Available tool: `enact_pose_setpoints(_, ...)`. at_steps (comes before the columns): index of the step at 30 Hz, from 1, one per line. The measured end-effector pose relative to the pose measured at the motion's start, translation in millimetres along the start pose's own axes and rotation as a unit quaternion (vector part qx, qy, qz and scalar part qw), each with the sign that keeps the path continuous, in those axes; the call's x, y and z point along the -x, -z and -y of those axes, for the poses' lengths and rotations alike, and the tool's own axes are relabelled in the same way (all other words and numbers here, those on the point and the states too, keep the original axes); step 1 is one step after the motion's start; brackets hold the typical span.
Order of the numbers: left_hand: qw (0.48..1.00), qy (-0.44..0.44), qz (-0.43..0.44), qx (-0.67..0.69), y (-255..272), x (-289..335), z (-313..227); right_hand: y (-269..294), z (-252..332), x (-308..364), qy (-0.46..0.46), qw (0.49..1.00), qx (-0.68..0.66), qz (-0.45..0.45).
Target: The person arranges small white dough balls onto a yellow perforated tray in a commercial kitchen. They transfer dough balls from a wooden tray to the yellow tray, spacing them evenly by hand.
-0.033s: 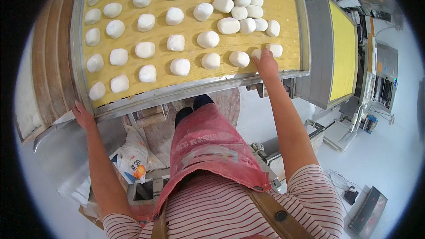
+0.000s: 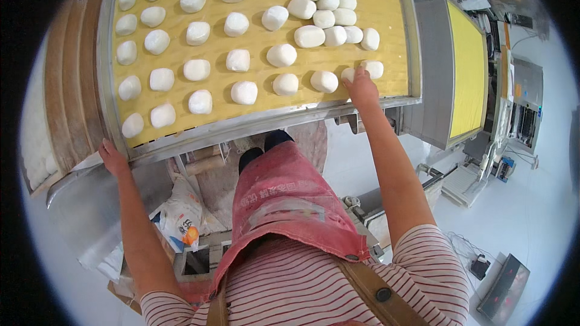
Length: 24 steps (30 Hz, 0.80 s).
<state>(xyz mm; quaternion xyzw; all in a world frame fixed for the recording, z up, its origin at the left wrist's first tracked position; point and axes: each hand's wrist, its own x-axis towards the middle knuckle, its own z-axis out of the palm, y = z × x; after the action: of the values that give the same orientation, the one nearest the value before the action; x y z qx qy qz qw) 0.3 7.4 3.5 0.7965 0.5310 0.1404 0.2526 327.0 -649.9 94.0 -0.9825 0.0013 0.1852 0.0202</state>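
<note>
In the upper right of the frame, the right hand [image 2: 363, 89] is reaching over the near edge of a yellow tray [image 2: 314, 92], its fingertips touching a partly covered white lump [image 2: 348, 75]; whether they are closing on it, I cannot tell. A second lump [image 2: 375, 69] is sitting just right of the fingertips. At the left of the frame, the left hand [image 2: 113, 157] is resting against the tray's lower-left corner; I cannot tell how tightly its fingers are gripping. More white lumps [image 2: 197, 70] are lying in spaced rows across the tray, while a close cluster [image 2: 328, 2] is filling part of the top of the frame, right of centre. A red apron [image 2: 284, 190] is hanging at lower centre, over a striped shirt [image 2: 278, 284]. A printed bag [image 2: 182, 214] is slumping at lower left, and a yellow-topped box [image 2: 468, 69] is standing at right.
</note>
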Motion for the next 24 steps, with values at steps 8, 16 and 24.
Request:
enact_pose_setpoints(8,0.992,-0.11,-0.061,0.0,37.7,57.5,4.2,69.1,-65.7,-6.8,0.181,0.97,0.072,-0.143)
enact_pose_setpoints(16,0.988,0.034,-0.112,0.099,-44.4,270.2,-164.1,60.1,-101.5,-35.7,0.234,0.971,0.035,-0.046)
enact_pose_setpoints(24,0.966,0.148,-0.18,-0.113,-113.8,278.7,-198.3,73.9,-119.5,-26.2,0.3,0.953,0.053,0.002)
